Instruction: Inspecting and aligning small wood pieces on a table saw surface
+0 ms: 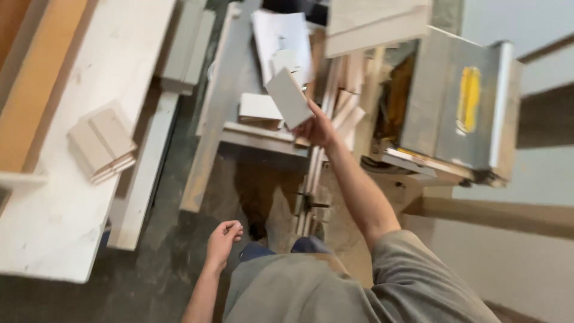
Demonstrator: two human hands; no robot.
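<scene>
Stack of pale rectangular wooden offcuts (101, 143) lies on the white board tabletop (54, 227) at nine o'clock. Left hand (222, 239), six o'clock, hangs loosely curled, holding nothing. Right hand (317, 128), its grip pinching a small pale rectangular wooden panel (289, 97), holds it over the cluttered grey tabletop (239, 72); more cut pieces (260, 110) lie beneath, so sorting appears part-done.

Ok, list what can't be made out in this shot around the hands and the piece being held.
- Right hand, head view: its fingers are hidden behind the pale flat board it holds.
- Left hand: loosely curled and motion-blurred, so whether it holds anything is unclear.
- Table saw: its lower body is hidden beneath its own top.
- Stack of small boards: blurred, count unreadable.
</scene>
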